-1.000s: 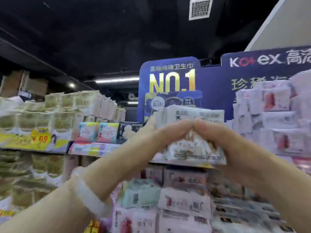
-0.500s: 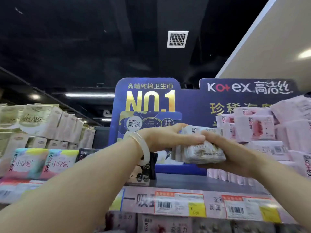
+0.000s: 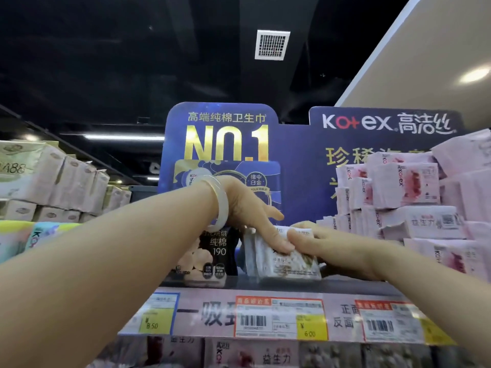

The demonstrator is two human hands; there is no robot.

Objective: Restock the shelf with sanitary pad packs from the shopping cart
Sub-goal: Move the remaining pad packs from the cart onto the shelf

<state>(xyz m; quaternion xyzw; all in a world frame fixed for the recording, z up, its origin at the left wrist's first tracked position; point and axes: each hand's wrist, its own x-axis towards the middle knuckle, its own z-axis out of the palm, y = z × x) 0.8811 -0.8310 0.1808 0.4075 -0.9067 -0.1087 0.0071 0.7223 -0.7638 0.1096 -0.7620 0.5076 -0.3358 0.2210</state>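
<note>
A white sanitary pad pack [image 3: 285, 261] with a beige print rests on the top shelf [image 3: 202, 284], with more white packs just behind it on the left. My left hand [image 3: 255, 221], a pale bangle on its wrist, reaches down over the pack and holds its top left edge with the fingers. My right hand [image 3: 326, 244] grips the pack's right side from above. A black pack [image 3: 212, 251] marked 190 stands just to the left. The shopping cart is out of view.
Stacked pink Kotex packs [image 3: 414, 208] fill the shelf's right side. A blue Kotex display board [image 3: 292, 144] rises behind. Price tags [image 3: 281, 317] line the shelf edge, with more packs on the shelf below. Tissue bundles [image 3: 53, 181] sit far left.
Both hands carried the white pack up and forward and brought it down onto the top shelf beside the black pack. The camera tilted upward.
</note>
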